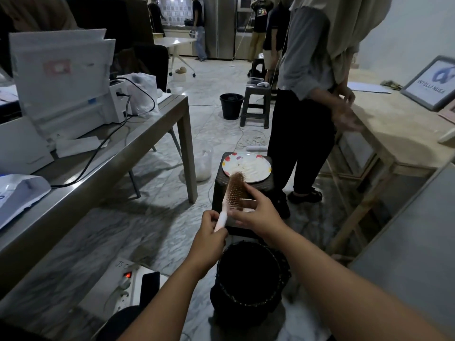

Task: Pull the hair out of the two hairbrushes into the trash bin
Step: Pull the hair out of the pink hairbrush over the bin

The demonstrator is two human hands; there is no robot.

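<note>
Room: I am standing on a marble floor (152, 232) between a grey tabletop (138, 134) on my left and a wooden tabletop (384, 134) on my right; another person (312, 99) is standing just past the stool.

Trash bin: the black trash bin (248, 279) is sitting on the floor directly below my hands, so anything I am pulling loose is falling the right way. I cannot tell whether any hair is lying inside; its inside is too dark.

Stool: a dark stool (221, 190) is standing just beyond the bin, carrying a flowered plate (258, 166).

Hairbrush: I am holding one hairbrush (234, 193) above the stool's near edge, head pointing away from me, bristles facing right. A thick mat of brown hair (237, 179) is covering the far end of the bristles, so this brush is not yet cleaned.

Second hairbrush: I am not seeing it anywhere in view, so I cannot say whether it is done.

Left grip: my left hand (211, 227) is clamping around the white handle, fingers curled.

Right grip: my right hand (256, 212) is reaching over the bristle side, fingers bent against the head; whether they are pinching hair I cannot tell.

Progress: I am judging this as early, with most of the pulling left.
</note>
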